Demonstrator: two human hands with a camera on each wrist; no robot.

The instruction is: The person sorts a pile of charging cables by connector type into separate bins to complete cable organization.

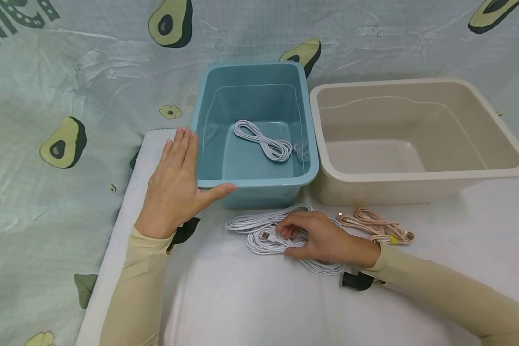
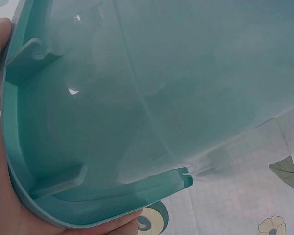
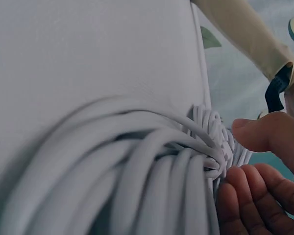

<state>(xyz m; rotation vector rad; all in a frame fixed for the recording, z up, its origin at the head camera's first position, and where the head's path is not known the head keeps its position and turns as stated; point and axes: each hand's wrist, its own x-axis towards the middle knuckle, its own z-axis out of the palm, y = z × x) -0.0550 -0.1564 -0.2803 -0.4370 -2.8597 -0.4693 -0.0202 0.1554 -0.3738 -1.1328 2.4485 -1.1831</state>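
My left hand (image 1: pixel 175 185) rests with straight fingers along the left rim of a blue bin (image 1: pixel 259 183), thumb out over its near edge. In the left wrist view that hand (image 2: pixel 2 196) lies around the bin's rim corner (image 2: pixel 49 218). One coiled white cable (image 1: pixel 259 139) lies inside the bin. My right hand (image 1: pixel 322 238) is over bundled white cables (image 1: pixel 259 242) on the table, with a light connector (image 1: pixel 269 236) beside its fingertips. In the right wrist view, thumb and bent fingers (image 3: pixel 237 186) stand apart at the end of a white bundle (image 3: pixel 137 142).
A larger beige bin (image 1: pixel 432 177) stands right beside the blue one. Coiled pink cables (image 1: pixel 374 223) with a yellow tag lie in front of it, near my right wrist. The white table (image 1: pixel 251 307) ends at the left, against an avocado-patterned sheet (image 1: pixel 47 202).
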